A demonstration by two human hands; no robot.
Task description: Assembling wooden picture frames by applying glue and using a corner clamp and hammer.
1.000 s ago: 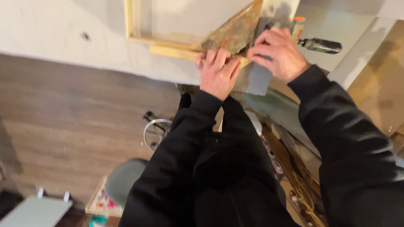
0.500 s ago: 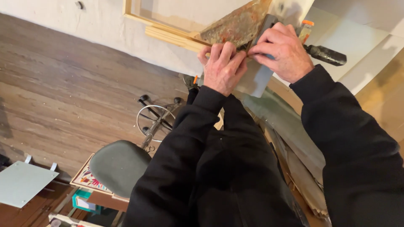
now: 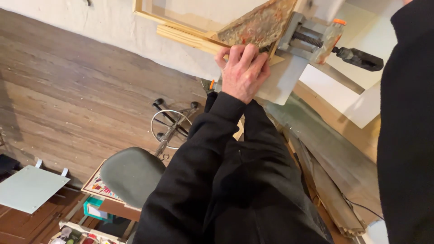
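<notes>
Right hand has left the clamp (image 3: 316, 38); left hand (image 3: 242, 72) stays pressing the wooden frame (image 3: 190, 37).

Soft even daylight, sharp focus, tilted

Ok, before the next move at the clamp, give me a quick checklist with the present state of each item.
1. Left hand pressing on the paint-stained board: ok, fingers lie on its lower edge.
2. Right hand in view: not ok, only the black sleeve shows.
3. Clamp seated at the board's corner: ok, its metal frame sits against the edge.
4. Clamp screw tight: cannot tell.
5. Wooden frame strips lined up under the board: cannot tell, the hand covers the joint.
6. Stool out of the way: ok, down on the floor.
</notes>
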